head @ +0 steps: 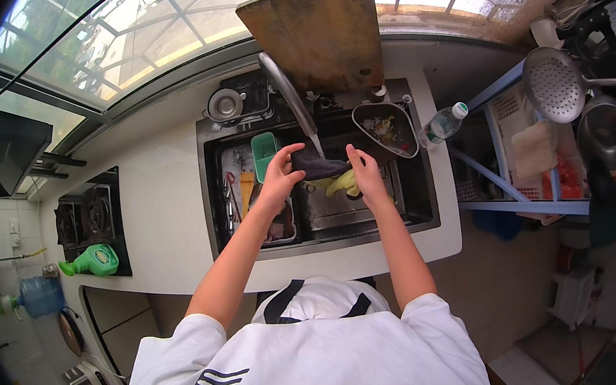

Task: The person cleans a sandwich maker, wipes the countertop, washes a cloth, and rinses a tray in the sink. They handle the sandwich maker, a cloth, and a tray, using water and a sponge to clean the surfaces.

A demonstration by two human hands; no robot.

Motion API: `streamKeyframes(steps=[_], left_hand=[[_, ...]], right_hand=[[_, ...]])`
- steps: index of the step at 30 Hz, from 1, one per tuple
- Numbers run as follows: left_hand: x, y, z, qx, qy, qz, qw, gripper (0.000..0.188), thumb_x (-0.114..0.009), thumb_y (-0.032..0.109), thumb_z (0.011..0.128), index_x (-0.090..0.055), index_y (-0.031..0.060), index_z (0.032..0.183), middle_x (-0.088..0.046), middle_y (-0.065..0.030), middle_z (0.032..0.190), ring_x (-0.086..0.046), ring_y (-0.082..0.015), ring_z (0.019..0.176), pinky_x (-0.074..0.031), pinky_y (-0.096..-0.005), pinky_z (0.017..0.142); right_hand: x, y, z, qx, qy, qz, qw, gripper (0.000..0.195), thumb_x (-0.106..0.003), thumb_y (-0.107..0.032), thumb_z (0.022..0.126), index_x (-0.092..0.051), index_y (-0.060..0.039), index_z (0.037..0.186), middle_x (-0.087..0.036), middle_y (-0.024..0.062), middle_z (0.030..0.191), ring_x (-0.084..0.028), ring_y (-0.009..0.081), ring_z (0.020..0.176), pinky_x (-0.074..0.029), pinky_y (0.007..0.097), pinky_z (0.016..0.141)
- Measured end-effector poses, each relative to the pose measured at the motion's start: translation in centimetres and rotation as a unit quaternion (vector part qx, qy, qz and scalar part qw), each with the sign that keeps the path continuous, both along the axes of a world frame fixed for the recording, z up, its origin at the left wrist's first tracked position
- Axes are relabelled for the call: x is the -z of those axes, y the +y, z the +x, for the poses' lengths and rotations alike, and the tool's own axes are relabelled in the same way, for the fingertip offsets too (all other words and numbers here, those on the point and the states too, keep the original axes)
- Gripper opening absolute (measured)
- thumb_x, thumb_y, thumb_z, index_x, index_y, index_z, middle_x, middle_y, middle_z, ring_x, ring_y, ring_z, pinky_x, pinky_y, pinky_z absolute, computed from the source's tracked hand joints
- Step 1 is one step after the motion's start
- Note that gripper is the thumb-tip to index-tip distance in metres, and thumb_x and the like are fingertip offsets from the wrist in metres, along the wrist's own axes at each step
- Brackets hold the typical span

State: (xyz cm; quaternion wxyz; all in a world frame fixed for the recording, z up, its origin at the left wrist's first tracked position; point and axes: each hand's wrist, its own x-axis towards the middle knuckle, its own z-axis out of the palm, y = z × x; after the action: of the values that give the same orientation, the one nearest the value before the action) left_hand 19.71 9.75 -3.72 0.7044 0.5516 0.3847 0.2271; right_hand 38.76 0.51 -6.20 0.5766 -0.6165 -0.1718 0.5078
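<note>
A dark grey cloth (319, 168) is stretched between my two hands over the sink, beneath the metal faucet (291, 95). Water appears to run from the spout onto it. My left hand (282, 173) grips its left end, thumb and fingers on either side. The other end is in my right hand (366, 175). Yellow-green fabric (345, 184) hangs below the dark cloth beside my right fingers; whether both are one piece I cannot tell. Under my hands lies the wet basin (334, 216) of the black sink.
Left in the sink, a tray holds utensils and a green container (263, 149). A strainer basket (387, 130) with food scraps sits at the back right, near a plastic bottle (444, 124). Behind the faucet leans a wooden cutting board (319, 32). A green spray bottle (98, 260) lies by the stove.
</note>
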Motion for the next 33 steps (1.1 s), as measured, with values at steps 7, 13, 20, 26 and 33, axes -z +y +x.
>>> streamKeyframes(steps=[7,13,20,26,33], left_hand=[[2.6,2.8,0.8,-0.083,-0.142,-0.311,0.936,0.057,-0.053,0.008,0.093,-0.031,-0.0062,0.144,-0.046,-0.0276,0.138,-0.053,-0.0349,0.125,-0.046,-0.0431,0.104],[1.8,4.0,4.0,-0.074,-0.262,-0.396,0.877,0.090,-0.033,0.063,0.099,-0.023,-0.0139,0.145,-0.028,-0.0303,0.152,-0.029,-0.0398,0.142,-0.028,-0.0494,0.117],[0.3,2.9,6.4,-0.054,-0.314,-0.455,0.831,0.107,-0.021,0.077,0.092,-0.010,-0.0119,0.150,-0.010,-0.0263,0.160,-0.011,-0.0369,0.150,-0.013,-0.0473,0.121],[1.6,1.6,4.9,0.038,-0.260,-0.430,0.864,0.106,-0.012,0.080,0.090,-0.024,-0.0052,0.152,-0.017,-0.0178,0.162,-0.003,-0.0329,0.151,-0.004,-0.0477,0.120],[2.6,-0.4,3.0,0.238,0.035,0.025,0.970,0.062,-0.066,0.032,0.093,-0.045,0.0087,0.146,-0.041,-0.0079,0.153,-0.035,-0.0221,0.141,-0.021,-0.0407,0.118]], right_hand=[[-4.0,1.1,1.7,-0.023,-0.034,0.044,0.998,0.028,-0.079,-0.013,0.081,-0.052,-0.0094,0.086,-0.052,-0.0045,0.069,-0.050,0.0033,0.061,-0.038,0.0231,0.052],[-0.6,-3.4,3.8,0.069,-0.070,0.055,0.994,0.028,-0.077,-0.005,0.079,-0.050,-0.0091,0.084,-0.053,-0.0042,0.071,-0.052,0.0043,0.060,-0.040,0.0232,0.052],[1.6,-6.0,4.7,0.087,-0.054,0.038,0.994,0.028,-0.077,-0.005,0.079,-0.050,-0.0094,0.084,-0.057,-0.0017,0.075,-0.055,0.0057,0.064,-0.043,0.0237,0.054],[0.8,-6.5,4.6,0.075,-0.029,0.010,0.997,0.031,-0.080,-0.004,0.078,-0.052,-0.0091,0.090,-0.057,-0.0020,0.074,-0.056,0.0058,0.062,-0.043,0.0239,0.053],[-0.4,-4.8,2.6,-0.031,0.078,0.019,0.996,0.037,-0.083,-0.008,0.077,-0.053,-0.0081,0.098,-0.060,-0.0007,0.078,-0.058,0.0059,0.065,-0.045,0.0237,0.055]])
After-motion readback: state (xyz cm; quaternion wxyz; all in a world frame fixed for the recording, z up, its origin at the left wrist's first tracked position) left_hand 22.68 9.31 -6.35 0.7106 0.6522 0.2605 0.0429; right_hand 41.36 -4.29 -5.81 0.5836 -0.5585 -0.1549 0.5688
